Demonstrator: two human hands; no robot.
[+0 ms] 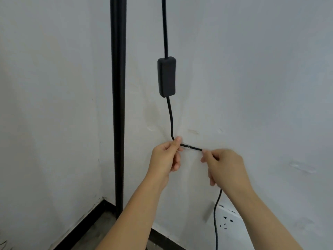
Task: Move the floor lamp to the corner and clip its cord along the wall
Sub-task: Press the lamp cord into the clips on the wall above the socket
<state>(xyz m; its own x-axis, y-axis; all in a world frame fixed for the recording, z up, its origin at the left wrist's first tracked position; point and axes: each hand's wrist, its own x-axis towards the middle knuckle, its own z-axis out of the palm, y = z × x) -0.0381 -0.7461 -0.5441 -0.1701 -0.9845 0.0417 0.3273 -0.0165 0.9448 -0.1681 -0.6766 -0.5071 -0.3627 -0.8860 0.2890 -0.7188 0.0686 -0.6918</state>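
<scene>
The black floor lamp pole (118,105) stands upright in the corner of two white walls. Its black cord (170,116) hangs down the right wall from an inline switch box (166,76), bends right and runs across a small clear clip (187,147) stuck on the wall. My left hand (166,157) pinches the cord just left of the clip. My right hand (223,166) pinches it just right of the clip, stretching the short length between them. Below my right hand the cord (217,213) drops toward the floor.
A white wall socket (228,220) sits low on the right wall, beside the hanging cord. A dark skirting board (86,230) runs along both walls above a grey floor. Several scuffs and old adhesive marks (193,131) dot the wall near the clip.
</scene>
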